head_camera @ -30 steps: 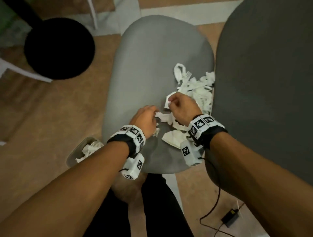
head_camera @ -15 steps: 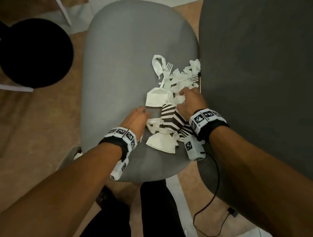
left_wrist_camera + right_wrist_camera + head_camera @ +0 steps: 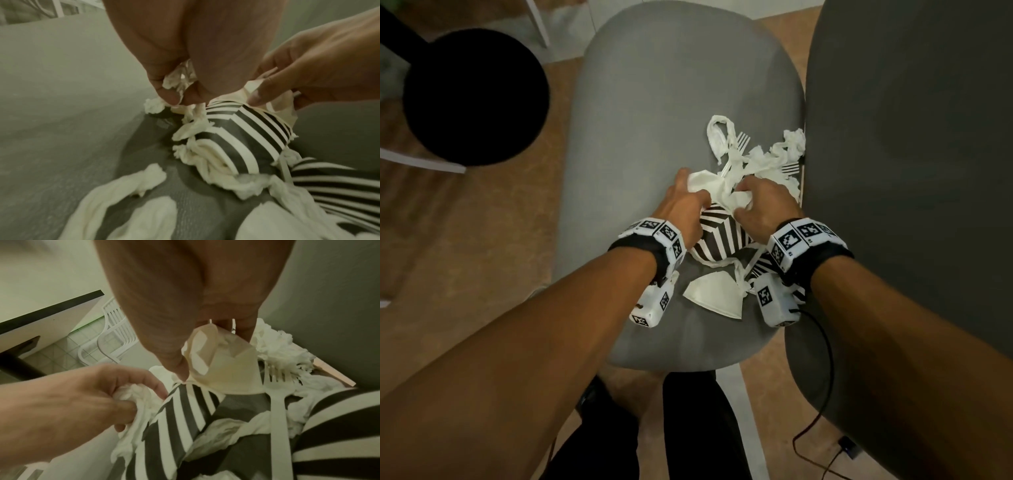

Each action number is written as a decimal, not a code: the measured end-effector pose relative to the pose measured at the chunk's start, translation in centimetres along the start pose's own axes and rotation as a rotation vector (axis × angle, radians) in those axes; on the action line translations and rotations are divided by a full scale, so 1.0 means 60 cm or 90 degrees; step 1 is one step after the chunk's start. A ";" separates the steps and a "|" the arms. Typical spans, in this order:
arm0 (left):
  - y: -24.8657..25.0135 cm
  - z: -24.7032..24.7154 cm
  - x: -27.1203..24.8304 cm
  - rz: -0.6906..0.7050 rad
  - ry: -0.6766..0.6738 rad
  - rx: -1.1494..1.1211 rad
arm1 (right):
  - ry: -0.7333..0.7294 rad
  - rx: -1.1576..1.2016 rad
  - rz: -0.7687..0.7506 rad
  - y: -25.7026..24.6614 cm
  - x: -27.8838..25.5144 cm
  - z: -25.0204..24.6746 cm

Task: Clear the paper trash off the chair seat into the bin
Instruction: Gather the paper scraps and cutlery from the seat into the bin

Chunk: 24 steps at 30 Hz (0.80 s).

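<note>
A pile of paper trash lies on the grey chair seat (image 3: 654,102), toward its right side: white tissue scraps (image 3: 787,147), black-and-white striped paper (image 3: 722,236) and a folded white piece (image 3: 717,298). White plastic forks (image 3: 738,147) lie among the scraps. My left hand (image 3: 688,198) grips a crumpled wad of white tissue (image 3: 176,81) at the pile's left edge. My right hand (image 3: 753,195) pinches a folded white paper piece (image 3: 222,363) between thumb and fingers, just above the striped paper (image 3: 185,410). The two hands nearly touch. No bin shows in these views.
A black round stool (image 3: 472,99) stands on the floor to the left. A dark grey chair back (image 3: 911,171) rises along the seat's right edge. A black cable (image 3: 825,377) hangs from my right wrist to the floor. A white plastic chair (image 3: 111,337) stands beyond.
Both hands have reached further into the pile. The left hand has closed on tissue and the right hand has picked up the folded white piece. The striped paper is now uncovered.
</note>
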State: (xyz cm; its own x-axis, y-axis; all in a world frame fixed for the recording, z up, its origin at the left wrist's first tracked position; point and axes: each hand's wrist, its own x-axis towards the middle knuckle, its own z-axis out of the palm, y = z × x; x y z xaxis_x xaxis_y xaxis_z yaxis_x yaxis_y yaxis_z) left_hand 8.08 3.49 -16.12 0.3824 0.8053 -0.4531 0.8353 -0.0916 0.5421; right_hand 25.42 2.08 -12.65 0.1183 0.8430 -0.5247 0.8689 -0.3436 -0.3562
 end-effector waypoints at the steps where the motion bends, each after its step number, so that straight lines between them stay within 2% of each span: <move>1: -0.001 0.000 0.004 -0.009 0.002 0.009 | -0.010 0.002 -0.003 0.002 0.002 0.001; 5: -0.014 0.005 0.004 -0.030 0.033 0.001 | -0.016 0.009 -0.003 0.007 0.003 0.004; 11: -0.046 0.001 -0.050 -0.021 0.172 -0.049 | 0.132 0.014 -0.007 -0.011 -0.005 -0.001; 14: -0.079 -0.013 -0.082 -0.074 0.221 -0.145 | 0.182 0.088 -0.067 -0.048 -0.016 0.003; 16: -0.100 -0.023 -0.110 -0.106 0.243 -0.155 | 0.199 0.141 -0.123 -0.087 -0.030 0.017; 20: -0.164 -0.047 -0.193 -0.155 0.307 -0.222 | 0.166 0.222 -0.185 -0.191 -0.065 0.077; 24: -0.279 -0.052 -0.302 -0.227 0.385 -0.242 | 0.091 0.296 -0.227 -0.310 -0.113 0.178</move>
State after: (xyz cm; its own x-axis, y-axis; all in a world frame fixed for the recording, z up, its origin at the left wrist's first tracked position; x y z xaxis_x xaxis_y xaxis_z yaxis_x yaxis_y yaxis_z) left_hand -14.05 -7.77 -14.75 -0.2534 0.9367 -0.2416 0.6330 0.3494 0.6908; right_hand 3.34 -1.67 -10.69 -0.0503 0.9756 -0.2138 0.5701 -0.1478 -0.8082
